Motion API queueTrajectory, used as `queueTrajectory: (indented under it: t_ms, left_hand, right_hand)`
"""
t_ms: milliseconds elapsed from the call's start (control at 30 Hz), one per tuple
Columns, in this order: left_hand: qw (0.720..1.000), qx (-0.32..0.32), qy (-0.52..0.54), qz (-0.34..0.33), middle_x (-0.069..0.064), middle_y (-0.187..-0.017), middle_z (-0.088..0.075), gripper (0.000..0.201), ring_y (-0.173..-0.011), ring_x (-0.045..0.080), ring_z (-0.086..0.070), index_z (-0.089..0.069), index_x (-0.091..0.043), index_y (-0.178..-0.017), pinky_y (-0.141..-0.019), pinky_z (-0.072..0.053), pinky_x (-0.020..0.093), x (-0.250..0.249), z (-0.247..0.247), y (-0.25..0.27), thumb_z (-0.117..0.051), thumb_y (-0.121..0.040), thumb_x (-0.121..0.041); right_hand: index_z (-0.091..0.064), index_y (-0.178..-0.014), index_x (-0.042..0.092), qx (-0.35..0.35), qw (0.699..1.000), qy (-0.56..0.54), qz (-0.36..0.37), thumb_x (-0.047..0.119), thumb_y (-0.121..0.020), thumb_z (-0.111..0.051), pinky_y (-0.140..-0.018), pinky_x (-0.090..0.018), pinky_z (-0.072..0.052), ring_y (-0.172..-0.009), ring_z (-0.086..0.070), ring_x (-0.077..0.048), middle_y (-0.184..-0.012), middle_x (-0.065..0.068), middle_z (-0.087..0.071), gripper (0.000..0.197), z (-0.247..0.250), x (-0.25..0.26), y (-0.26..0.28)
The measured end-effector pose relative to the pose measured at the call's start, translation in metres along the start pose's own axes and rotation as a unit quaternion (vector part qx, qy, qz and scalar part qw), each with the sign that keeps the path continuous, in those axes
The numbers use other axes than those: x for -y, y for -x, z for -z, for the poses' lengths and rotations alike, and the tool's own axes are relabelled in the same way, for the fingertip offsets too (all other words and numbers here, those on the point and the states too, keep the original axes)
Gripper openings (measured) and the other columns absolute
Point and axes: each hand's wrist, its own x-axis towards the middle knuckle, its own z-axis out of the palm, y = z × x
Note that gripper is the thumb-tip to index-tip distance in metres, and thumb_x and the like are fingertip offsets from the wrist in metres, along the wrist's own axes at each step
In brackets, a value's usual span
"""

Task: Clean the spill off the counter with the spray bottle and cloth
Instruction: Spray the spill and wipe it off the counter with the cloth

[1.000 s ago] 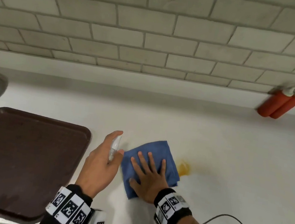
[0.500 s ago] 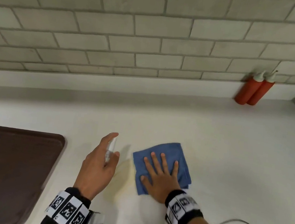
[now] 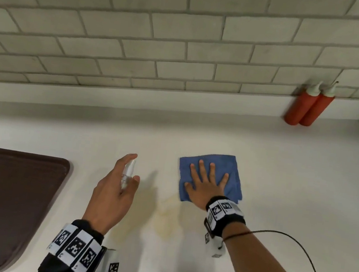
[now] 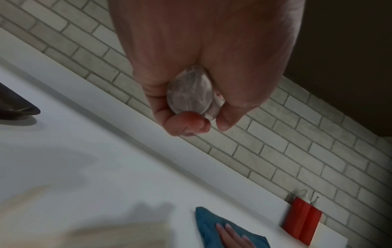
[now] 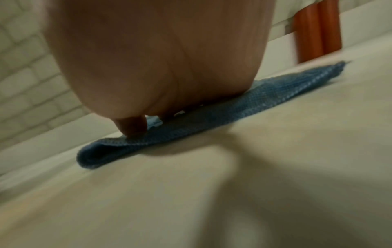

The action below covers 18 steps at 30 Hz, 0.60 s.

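A folded blue cloth [image 3: 232, 167] lies flat on the white counter [image 3: 293, 177]. My right hand [image 3: 206, 184] presses on the cloth with its fingers spread straight. My left hand [image 3: 115, 186] holds a small clear spray bottle [image 3: 128, 172] above the counter, left of the cloth, fingers curled round it. A faint yellowish smear [image 3: 164, 215] stains the counter between my hands, just in front of the cloth's near-left corner. The left wrist view shows the spray bottle's base [image 4: 189, 91] in my grip and the cloth [image 4: 206, 223] beyond. In the right wrist view my palm sits on the cloth [image 5: 265, 99].
A dark brown tray [image 3: 7, 200] lies at the counter's left. Two red squeeze bottles [image 3: 308, 106] stand against the tiled backsplash at the back right. A black cable [image 3: 308, 260] loops from my right wrist. The counter's right edge falls off near the bottles.
My right hand slid the cloth to the right over the yellow spill, leaving a pale smear behind it. My left hand kept the spray bottle in its grip.
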Motion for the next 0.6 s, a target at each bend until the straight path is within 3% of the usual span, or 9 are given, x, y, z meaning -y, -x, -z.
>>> queueTrajectory:
  t_ms: [67,100,133,200,267,333,400,533,600]
  left_hand:
    - [1.000,0.004,-0.010,0.001,-0.012,-0.104,-0.065,0.048,-0.085,0.009,-0.060,-0.037,-0.044,-0.144,-0.077,-0.044,0.033,0.001,-0.001,-0.004,-0.052,-0.101,-0.028]
    - [1.000,0.005,-0.014,0.000,-0.016,-0.121,-0.059,0.049,-0.098,0.006,-0.057,-0.035,-0.043,-0.146,-0.086,-0.043,0.031,0.003,-0.001,-0.005,-0.051,-0.102,-0.028]
    - [1.000,0.006,-0.021,0.000,-0.018,-0.128,-0.053,0.050,-0.105,0.005,-0.053,-0.034,-0.042,-0.148,-0.091,-0.042,0.030,0.005,-0.001,-0.005,-0.050,-0.103,-0.029]
    - [0.999,0.004,-0.042,0.003,-0.017,-0.121,-0.056,0.047,-0.097,0.008,-0.056,-0.036,-0.042,-0.146,-0.090,-0.044,0.032,0.014,0.000,-0.001,-0.049,-0.103,-0.029]
    - [0.998,0.004,-0.063,0.009,-0.014,-0.091,-0.064,0.038,-0.073,0.008,-0.058,-0.042,-0.038,-0.138,-0.074,-0.048,0.032,0.026,0.001,0.011,-0.048,-0.102,-0.028]
    - [0.997,0.012,-0.073,0.016,-0.009,-0.067,-0.057,0.028,-0.059,0.007,-0.056,-0.047,-0.033,-0.130,-0.058,-0.041,0.025,0.037,0.002,0.026,-0.048,-0.102,-0.028]
    - [0.997,0.019,-0.065,0.028,-0.007,-0.061,-0.055,0.027,-0.055,0.009,-0.055,-0.047,-0.030,-0.128,-0.053,-0.036,0.021,0.046,0.004,0.037,-0.047,-0.102,-0.027]
    - [0.998,0.034,-0.050,0.031,-0.007,-0.058,-0.051,0.032,-0.052,0.008,-0.052,-0.045,-0.036,-0.133,-0.053,-0.035,0.019,0.061,0.008,0.044,-0.048,-0.102,-0.028]
    - [0.998,0.027,-0.054,0.034,-0.005,-0.059,-0.053,0.028,-0.051,0.010,-0.053,-0.047,-0.034,-0.129,-0.051,-0.035,0.022,0.066,0.011,0.045,-0.049,-0.102,-0.027]
  right_hand:
    - [0.019,-0.154,0.034,0.002,0.999,0.013,0.051,0.066,-0.085,0.009,-0.108,-0.070,0.020,-0.147,0.029,-0.030,-0.161,0.005,0.029,0.077,-0.023,0.019,0.023]
    - [0.013,-0.156,0.034,-0.005,0.997,0.022,0.077,0.066,-0.086,0.009,-0.108,-0.069,0.019,-0.148,0.026,-0.030,-0.163,0.004,0.024,0.077,-0.037,0.024,0.040]
    - [0.000,-0.158,0.033,-0.025,0.994,0.041,0.099,0.065,-0.091,0.002,-0.109,-0.069,0.013,-0.151,0.016,-0.030,-0.167,0.003,0.009,0.074,-0.049,0.026,0.057]
    - [-0.030,-0.155,0.030,-0.069,0.990,0.049,0.114,0.061,-0.099,-0.017,-0.108,-0.067,-0.006,-0.150,-0.011,-0.029,-0.163,0.002,-0.025,0.066,-0.074,0.020,0.087]
    - [-0.037,-0.152,0.031,-0.088,0.989,0.058,0.103,0.062,-0.098,-0.023,-0.108,-0.066,-0.012,-0.147,-0.022,-0.028,-0.160,0.004,-0.034,0.063,-0.087,0.003,0.107]
    - [-0.037,-0.152,0.032,-0.088,0.992,0.044,0.082,0.064,-0.098,-0.016,-0.108,-0.066,-0.012,-0.146,-0.024,-0.028,-0.160,0.005,-0.033,0.066,-0.086,-0.013,0.111]
    - [-0.032,-0.154,0.033,-0.070,0.996,0.024,0.051,0.067,-0.096,-0.013,-0.110,-0.066,-0.009,-0.147,-0.020,-0.027,-0.161,0.005,-0.029,0.070,-0.077,-0.021,0.104]
    - [0.015,-0.154,0.041,-0.037,0.999,-0.010,0.000,0.074,-0.080,0.000,-0.112,-0.069,0.009,-0.151,0.016,-0.024,-0.161,0.012,0.023,0.082,-0.045,-0.021,0.067]
    - [0.018,-0.153,0.040,-0.028,0.999,-0.016,-0.017,0.069,-0.090,-0.011,-0.113,-0.069,0.011,-0.150,0.022,-0.025,-0.161,0.011,0.028,0.075,-0.029,-0.011,0.042]
